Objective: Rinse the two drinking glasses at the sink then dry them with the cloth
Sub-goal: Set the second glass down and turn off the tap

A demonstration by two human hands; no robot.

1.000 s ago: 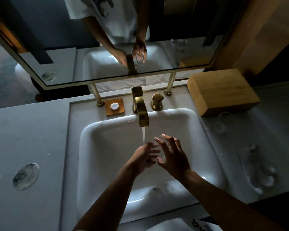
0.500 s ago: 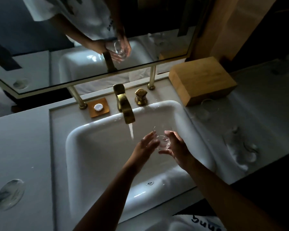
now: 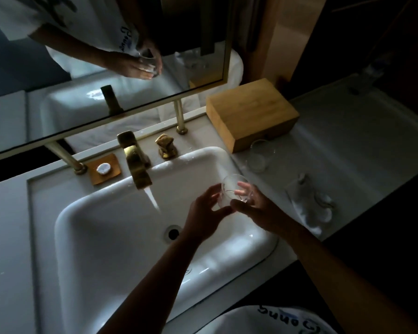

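Glass, clear and wet, tilted over sink, both hands' grips curled round it.

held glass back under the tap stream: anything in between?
Nothing visible. The glass, gripped by the left hand and right hand, sits over the sink to the right of the water stream. Only open basin lies between them; the faucet spout is above.
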